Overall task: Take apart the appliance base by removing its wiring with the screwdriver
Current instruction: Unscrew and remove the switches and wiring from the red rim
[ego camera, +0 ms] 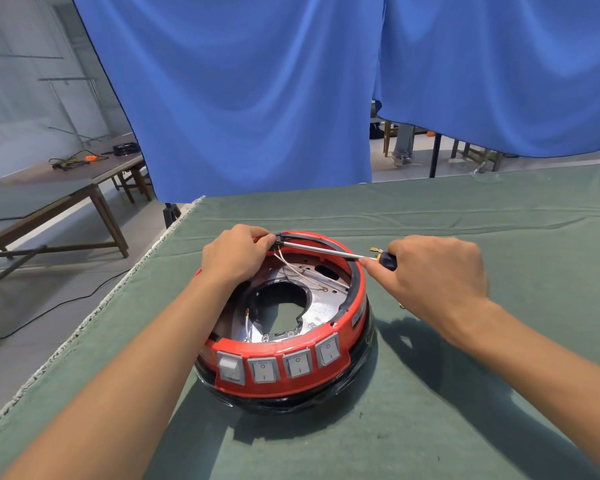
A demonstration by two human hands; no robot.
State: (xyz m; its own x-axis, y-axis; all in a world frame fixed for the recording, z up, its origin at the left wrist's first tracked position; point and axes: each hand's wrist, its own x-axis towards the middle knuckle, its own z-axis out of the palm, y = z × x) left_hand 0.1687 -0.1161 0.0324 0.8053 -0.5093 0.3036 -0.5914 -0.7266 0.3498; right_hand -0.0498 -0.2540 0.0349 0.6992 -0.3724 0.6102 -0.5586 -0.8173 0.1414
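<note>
Your right hand (433, 275) grips the screwdriver (329, 251) by its dark handle, fingers curled round it, just outside the right rim of the base (284, 344). Your left hand (236, 258) sits on the far-left rim, fingertips pinching at the spot where the tip lands; whether they hold a wire end or the rim itself I cannot tell, the tip hides it.

Key relation: the shaft lies nearly level, long axis running from right-near to left-far, spanning the far part of the open base above its rim. The tip meets the rim at the far left, directly under your left fingertips. So the working point is at the left hand, while the driving hand is a full shaft length away on the opposite side (any twist is delivered across the opening).

Wires (302, 271): thin pale leads trail from the tip area down across the metal plate (323, 306) inside; another lead stands near the central hole at the near left.

The base rests on the green cloth of the table (465, 393), switches (279, 367) facing you, between your forearms.

Judgement: the fastener is probably at the far-left rim. Keep the left hand steadying, and watch for the tip slipping toward those fingers.
</note>
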